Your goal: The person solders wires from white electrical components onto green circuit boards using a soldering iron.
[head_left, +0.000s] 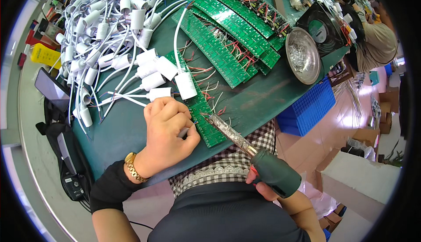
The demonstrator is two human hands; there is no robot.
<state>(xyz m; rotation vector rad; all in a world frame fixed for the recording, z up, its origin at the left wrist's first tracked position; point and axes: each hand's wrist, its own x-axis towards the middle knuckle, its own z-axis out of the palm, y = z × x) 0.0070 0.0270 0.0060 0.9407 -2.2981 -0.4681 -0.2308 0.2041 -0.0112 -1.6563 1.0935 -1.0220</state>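
My right hand (263,186) is wrapped round the dark green handle of a soldering iron (237,139). Its metal tip points left, at the strip of green circuit board (207,130) near the table's front edge; whether it touches cannot be told. My left hand (169,126), with a gold watch on the wrist, is closed at the left side of that board. A small pale bit shows between its fingers, too hidden to name. White lamp holders with cables lie just beyond the fingers, one (186,85) across the board. Thin red and white wires stick out along the board's right side.
A large heap of white lamp holders (101,31) covers the back left. Stacked circuit boards (228,18) lie at the back, beside a metal bowl (302,55) and a black fan (322,29). A blue crate (307,108) stands past the table edge. Another person (377,40) sits at far right.
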